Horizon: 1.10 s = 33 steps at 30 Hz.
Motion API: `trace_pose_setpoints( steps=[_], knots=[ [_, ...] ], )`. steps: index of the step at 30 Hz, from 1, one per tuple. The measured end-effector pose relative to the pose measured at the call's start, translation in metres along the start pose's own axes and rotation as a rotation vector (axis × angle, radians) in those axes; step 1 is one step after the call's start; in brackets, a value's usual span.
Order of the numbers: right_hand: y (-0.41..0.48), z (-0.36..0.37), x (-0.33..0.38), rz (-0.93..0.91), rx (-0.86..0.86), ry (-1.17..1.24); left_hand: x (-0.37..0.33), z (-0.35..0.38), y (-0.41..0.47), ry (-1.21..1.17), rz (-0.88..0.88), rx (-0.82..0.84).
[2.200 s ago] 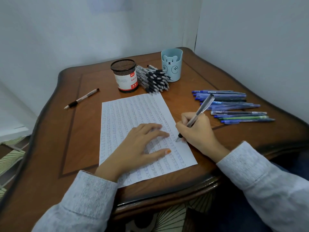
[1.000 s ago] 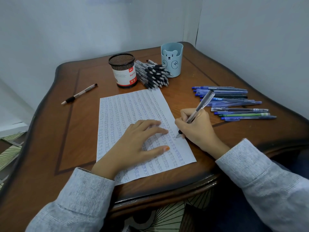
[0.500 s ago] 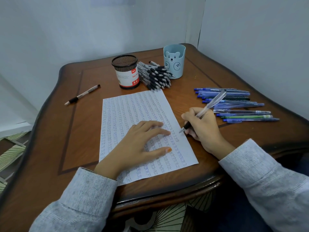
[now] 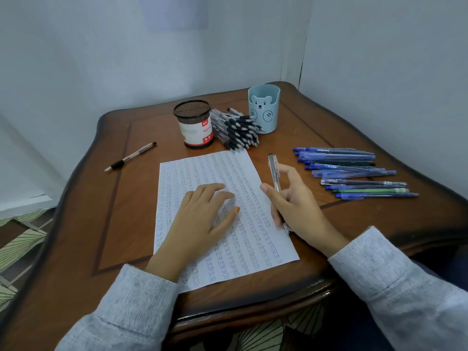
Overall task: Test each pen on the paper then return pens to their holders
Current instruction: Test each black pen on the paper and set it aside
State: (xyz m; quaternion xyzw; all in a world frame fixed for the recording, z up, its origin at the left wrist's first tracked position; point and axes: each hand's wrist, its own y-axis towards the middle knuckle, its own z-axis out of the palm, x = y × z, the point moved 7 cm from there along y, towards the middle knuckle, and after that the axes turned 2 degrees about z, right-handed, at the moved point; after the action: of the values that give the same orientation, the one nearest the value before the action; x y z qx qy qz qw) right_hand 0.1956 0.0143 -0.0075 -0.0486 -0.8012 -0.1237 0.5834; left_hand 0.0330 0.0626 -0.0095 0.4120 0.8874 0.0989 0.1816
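On the wooden table (image 4: 76, 224), the lined paper (image 4: 192, 171) stays under the flat, spread left hand (image 4: 202, 219). The right hand (image 4: 296, 209) has stopped writing; its loosened fingers grip the clear pen (image 4: 273, 171), now reversed, above the paper's right edge.

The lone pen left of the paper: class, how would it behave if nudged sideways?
The lone pen looks slim and round, so it probably rolls on the glossy table. It seems light and stiff; its dark grip may resist sliding.

Left hand (image 4: 202, 219) flat; right hand (image 4: 295, 207) holds pen (image 4: 273, 171).
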Motion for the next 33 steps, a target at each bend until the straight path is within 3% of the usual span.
trace_pose_setpoints(
  steps=[13, 18, 26, 33],
  knots=[
    [-0.005, 0.003, 0.005, -0.032, 0.03, -0.06, 0.018, -0.003, -0.003, 0.063, -0.167, -0.075],
    [-0.007, 0.006, 0.011, -0.061, 0.065, -0.039, 0.025, -0.001, -0.004, 0.027, -0.235, -0.034],
    [0.007, 0.005, -0.003, 0.198, 0.148, 0.223, 0.059, -0.016, 0.012, -0.215, -0.243, 0.101],
    [0.055, -0.016, 0.018, 0.028, -0.005, -0.147, 0.097, -0.026, 0.014, -0.095, -0.343, 0.035]
  ],
)
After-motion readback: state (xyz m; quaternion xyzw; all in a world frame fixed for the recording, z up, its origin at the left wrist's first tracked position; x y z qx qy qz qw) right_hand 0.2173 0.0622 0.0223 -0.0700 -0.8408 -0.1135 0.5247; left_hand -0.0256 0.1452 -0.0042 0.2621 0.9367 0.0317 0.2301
